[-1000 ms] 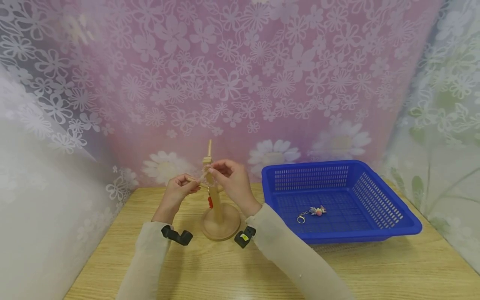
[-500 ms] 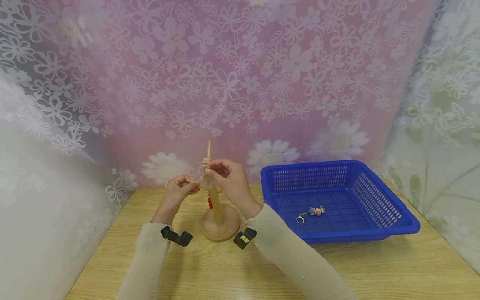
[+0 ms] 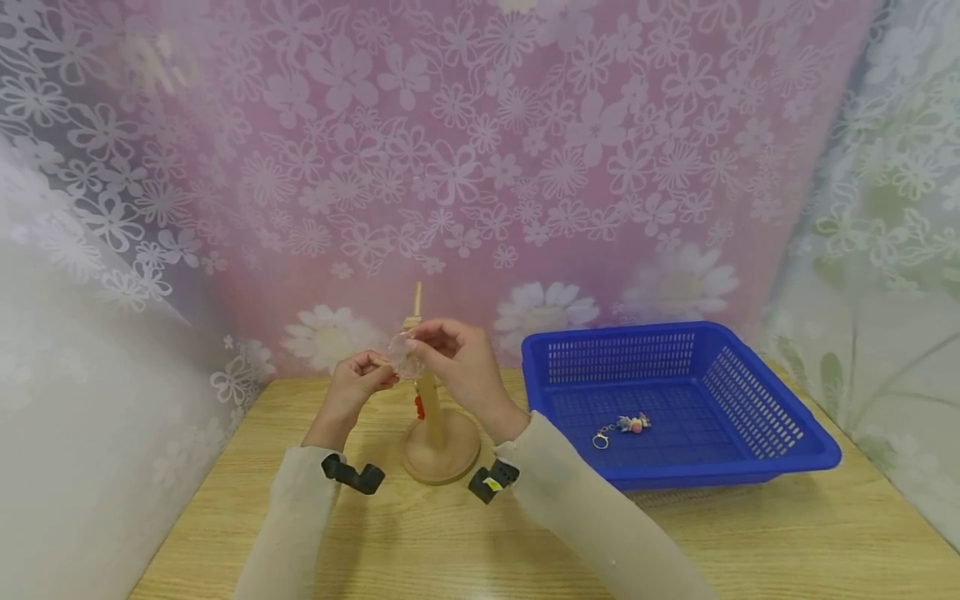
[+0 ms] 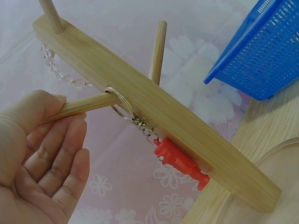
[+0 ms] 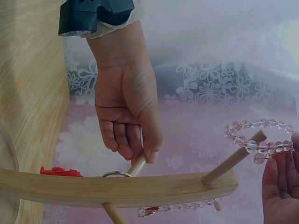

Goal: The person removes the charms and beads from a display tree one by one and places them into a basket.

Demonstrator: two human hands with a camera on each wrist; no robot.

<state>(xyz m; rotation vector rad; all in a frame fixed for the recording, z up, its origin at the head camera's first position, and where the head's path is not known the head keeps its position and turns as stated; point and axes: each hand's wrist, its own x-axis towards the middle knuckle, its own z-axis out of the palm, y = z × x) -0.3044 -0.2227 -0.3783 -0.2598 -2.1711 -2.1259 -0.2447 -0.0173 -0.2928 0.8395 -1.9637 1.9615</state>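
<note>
A wooden peg stand (image 3: 427, 400) stands on the table. My left hand (image 3: 358, 379) pinches one of its side pegs (image 4: 88, 103) between thumb and finger. From that peg hangs a metal key ring (image 4: 122, 105) with a red figure (image 4: 177, 161). My right hand (image 3: 467, 367) pinches a pink and clear beaded bracelet (image 5: 240, 127). In the right wrist view, an upper peg's tip (image 5: 257, 136) shows within the bracelet's loop outline; I cannot tell whether it passes through. Another beaded bracelet (image 5: 187, 206) hangs on the far side of the stand.
A blue plastic basket (image 3: 682, 479) stands at the right, holding a keychain with a small figure (image 3: 633, 423). A flowered curtain (image 3: 480, 167) closes off the back, close behind the stand. The wooden table (image 3: 420, 542) extends in front.
My right hand has drawn the bracelet slightly left, away from the stand's post, and its loop shows wider. The left hand keeps its pinch on the peg.
</note>
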